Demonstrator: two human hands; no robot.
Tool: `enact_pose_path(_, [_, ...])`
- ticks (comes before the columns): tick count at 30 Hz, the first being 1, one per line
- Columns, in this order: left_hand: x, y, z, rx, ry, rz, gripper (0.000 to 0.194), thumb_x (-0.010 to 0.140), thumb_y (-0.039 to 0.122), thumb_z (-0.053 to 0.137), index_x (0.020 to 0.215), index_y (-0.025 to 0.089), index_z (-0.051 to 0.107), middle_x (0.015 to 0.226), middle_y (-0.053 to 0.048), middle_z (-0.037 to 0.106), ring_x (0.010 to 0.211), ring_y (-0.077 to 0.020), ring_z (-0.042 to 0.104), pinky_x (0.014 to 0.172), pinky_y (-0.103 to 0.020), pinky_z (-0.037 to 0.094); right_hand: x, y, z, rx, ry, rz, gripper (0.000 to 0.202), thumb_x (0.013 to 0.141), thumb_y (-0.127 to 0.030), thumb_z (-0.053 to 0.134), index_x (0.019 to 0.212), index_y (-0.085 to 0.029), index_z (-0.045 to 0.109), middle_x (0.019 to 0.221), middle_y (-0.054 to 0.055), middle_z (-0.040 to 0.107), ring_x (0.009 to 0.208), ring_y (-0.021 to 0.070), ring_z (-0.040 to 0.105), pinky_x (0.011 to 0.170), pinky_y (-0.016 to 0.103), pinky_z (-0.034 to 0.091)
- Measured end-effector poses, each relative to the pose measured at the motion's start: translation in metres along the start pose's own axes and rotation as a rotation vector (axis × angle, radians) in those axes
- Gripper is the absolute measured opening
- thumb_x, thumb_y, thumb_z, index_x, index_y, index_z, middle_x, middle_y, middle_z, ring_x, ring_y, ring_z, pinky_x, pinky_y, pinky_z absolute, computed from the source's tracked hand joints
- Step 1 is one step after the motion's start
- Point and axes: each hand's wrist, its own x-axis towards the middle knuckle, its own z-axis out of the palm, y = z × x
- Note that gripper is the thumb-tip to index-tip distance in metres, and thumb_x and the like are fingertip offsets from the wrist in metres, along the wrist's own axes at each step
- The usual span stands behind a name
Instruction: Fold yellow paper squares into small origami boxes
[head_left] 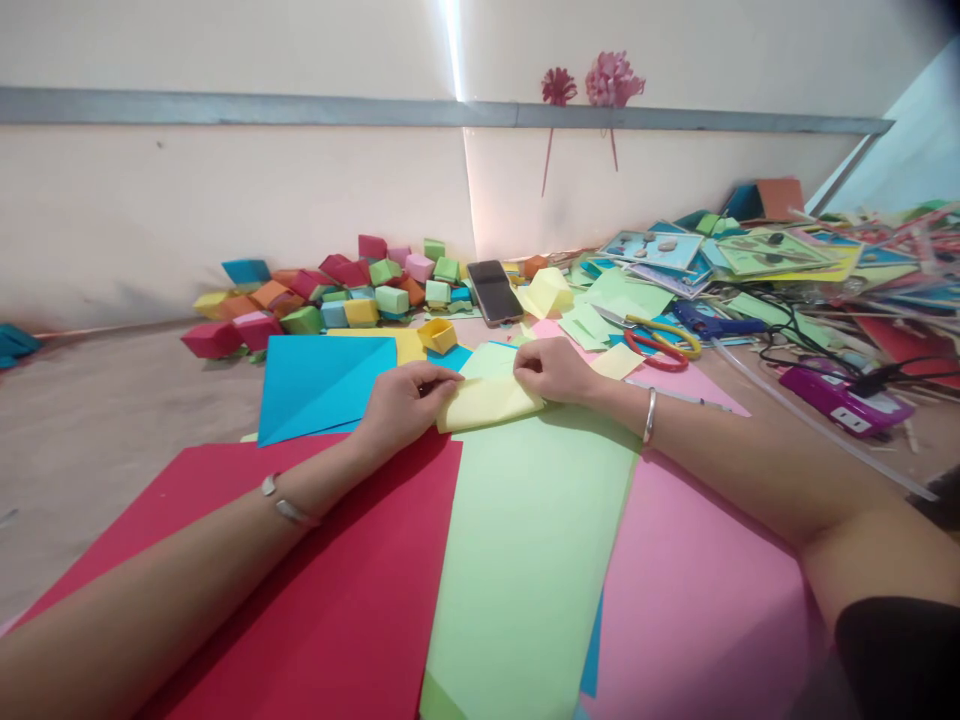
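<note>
A folded strip of pale yellow paper (491, 402) lies between my two hands, over a large light green sheet (536, 540). My left hand (405, 402) pinches its left end between thumb and fingers. At its right end, my right hand (553, 370) is curled closed with the fingertips on the paper. A red sheet (322, 580) is under my left forearm, and a pink sheet (697, 580) is under my right forearm. Behind my left hand lies a blue sheet (322, 385) with a diagonal crease.
Many folded paper blocks (360, 275) are piled along the wall, beside a phone (494, 292) and a small yellow paper box (438, 336). Scissors (660, 345), a blue glue gun (716, 322), a purple power strip (847, 398) and cables lie to the right.
</note>
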Motion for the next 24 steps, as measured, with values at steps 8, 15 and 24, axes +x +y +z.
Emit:
enact_pose_path(8, [-0.002, 0.003, 0.002, 0.099, -0.061, 0.100, 0.026, 0.080, 0.031, 0.055, 0.077, 0.020, 0.078, 0.078, -0.006, 0.075, 0.069, -0.0197, 0.064, 0.065, -0.029, 0.048, -0.005, -0.006, 0.002, -0.287, -0.124, -0.044, 0.016, 0.078, -0.009, 0.052, 0.074, -0.015, 0.065, 0.078, 0.005, 0.065, 0.069, 0.0145, 0.050, 0.061, 0.026, 0.030])
enact_pose_path(15, [0.002, -0.004, 0.005, 0.129, -0.030, 0.233, 0.030, 0.083, 0.033, 0.055, 0.095, 0.018, 0.078, 0.098, -0.012, 0.072, 0.084, -0.0229, 0.065, 0.072, -0.032, 0.052, -0.008, -0.019, -0.002, -0.435, -0.205, -0.055, 0.018, 0.086, -0.010, 0.047, 0.084, -0.013, 0.065, 0.089, 0.009, 0.064, 0.078, 0.0168, 0.050, 0.061, 0.027, 0.026])
enact_pose_path(24, [0.012, -0.004, -0.008, 0.184, -0.428, 0.524, 0.043, 0.094, 0.031, 0.036, 0.104, 0.022, 0.077, 0.108, -0.011, 0.073, 0.092, -0.0239, 0.066, 0.075, -0.031, 0.048, -0.008, -0.017, -0.001, -0.429, -0.215, -0.074, 0.016, 0.089, -0.012, 0.047, 0.085, -0.014, 0.062, 0.089, 0.008, 0.063, 0.076, 0.0167, 0.049, 0.061, 0.028, 0.026])
